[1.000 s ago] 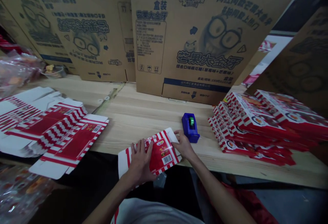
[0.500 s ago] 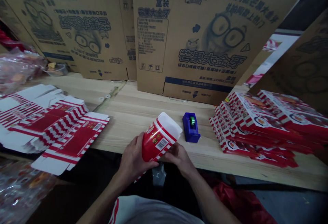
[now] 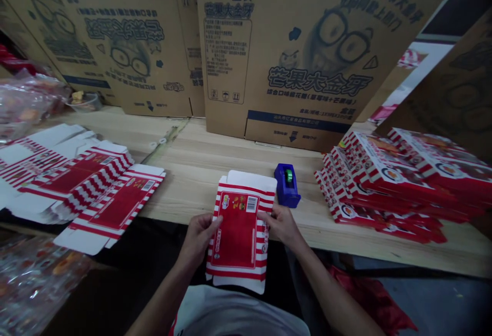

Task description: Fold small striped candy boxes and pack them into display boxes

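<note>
A red-and-white striped carton [image 3: 236, 233] is held between my two hands in front of my body, its printed panel facing up and its white end flaps spread at top and bottom. My left hand [image 3: 199, 231] grips the left edge, thumb on the printed face. On the right edge, my right hand [image 3: 282, 225] is closed in the same way. The fingers behind the carton are hidden. Just beyond my right hand stands a blue tape dispenser [image 3: 287, 187] with a green roll. To the left lies a pile of flat striped cartons [image 3: 84, 177], one overhanging the table edge.
Filled-out striped boxes [image 3: 388, 182] are stacked at the right of the wooden table [image 3: 180, 151]. Large cardboard boxes [image 3: 284, 59] form a wall behind. A small plastic tub [image 3: 85, 101] and clear bags [image 3: 28, 102] sit at the far left, with more wrapped packs [image 3: 36, 279] below.
The carton was bent into a curve and tilted; now it is flatter, upright to me and lower. Both hands have moved to its side edges.
</note>
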